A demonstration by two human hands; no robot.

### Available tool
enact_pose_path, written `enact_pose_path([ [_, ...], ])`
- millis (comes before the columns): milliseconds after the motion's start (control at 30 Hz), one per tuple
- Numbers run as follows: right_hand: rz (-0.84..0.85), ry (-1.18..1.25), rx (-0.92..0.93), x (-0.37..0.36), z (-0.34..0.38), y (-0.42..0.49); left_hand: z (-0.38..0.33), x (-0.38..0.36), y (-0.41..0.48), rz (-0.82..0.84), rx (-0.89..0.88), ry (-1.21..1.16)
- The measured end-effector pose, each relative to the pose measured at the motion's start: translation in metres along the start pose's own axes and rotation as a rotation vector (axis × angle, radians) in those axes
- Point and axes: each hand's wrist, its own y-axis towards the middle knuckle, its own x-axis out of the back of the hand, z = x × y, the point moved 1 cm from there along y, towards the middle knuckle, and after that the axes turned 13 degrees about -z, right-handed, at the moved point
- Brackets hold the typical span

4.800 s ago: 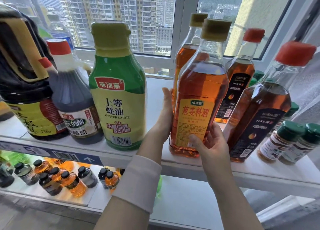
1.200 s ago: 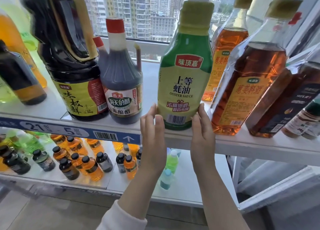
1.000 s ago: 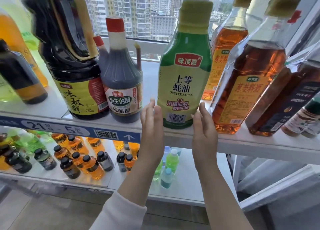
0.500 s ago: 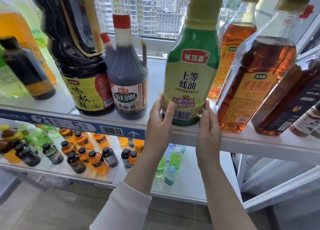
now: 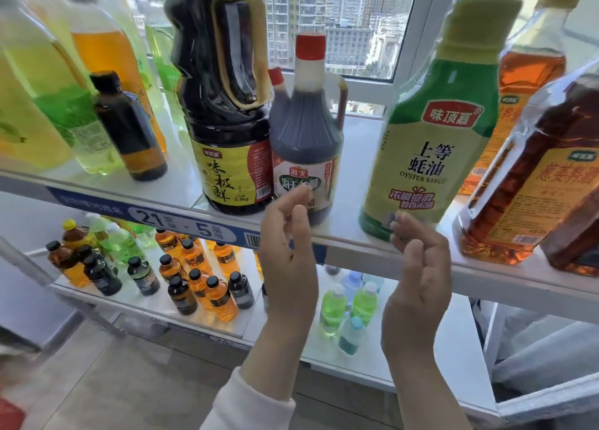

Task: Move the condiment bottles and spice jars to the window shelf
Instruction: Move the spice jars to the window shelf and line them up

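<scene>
Both hands are empty. Left hand [image 5: 288, 261] and right hand [image 5: 418, 277] are raised in front of the lip of the white window shelf [image 5: 486, 274]. Neither grips anything.

Just beyond the right fingertips, the green plastic oyster sauce bottle [image 5: 431, 157], with its yellow-green cap and label, stands upright on the shelf. Its base is close to the front edge. Blur hides whether the fingertips touch it.

Risk, my reading:
- The bottle is tall, with a modest foot, and sits near the lip. A careless brush from the right fingers could rock it forward off the shelf.
- The amber clear-plastic cooking wine bottle [image 5: 531, 183] sits just beside it on the right. A sideways nudge would knock one against the other.
- The left hand is in front of the dark vinegar bottle with red cap [image 5: 306, 144], which stands hard against the big black soy sauce jug [image 5: 223, 105]. A loose reach there would shove the pair.
- Bare shelf shows behind, toward the window frame [image 5: 408, 40]. Setting bottles deeper looks safer.

Pose:
- A white sleeve cuff [image 5: 246, 403] covers the left forearm; the right forearm is bare.
- Both forearms rise from below, the hands apart and the fingers loosely curled.
- The left fingertips overlap the vinegar label. The right fingertips are level with the oyster sauce bottle's base.
</scene>
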Motion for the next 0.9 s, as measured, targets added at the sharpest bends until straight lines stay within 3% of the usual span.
enact_pose_path([
  [100,0.096,0.008,-0.090,-0.034,0.002,-0.011,0.009,0.021,0.024,-0.023,0.020,0.048],
  [200,0.131,-0.027,-0.148,-0.063,-0.005,-0.020,0.019,0.027,0.039,0.115,0.089,0.103],
  [367,0.076,-0.011,-0.296,-0.096,-0.016,-0.019,0.031,0.028,0.045,0.179,0.030,0.165],
  [633,0.010,0.014,-0.318,-0.095,-0.016,-0.018,0.029,0.025,0.055,0.258,0.143,0.146],
  [900,-0.025,0.053,-0.327,-0.089,-0.016,-0.013,0.027,0.017,0.052,0.309,0.139,0.165],
])
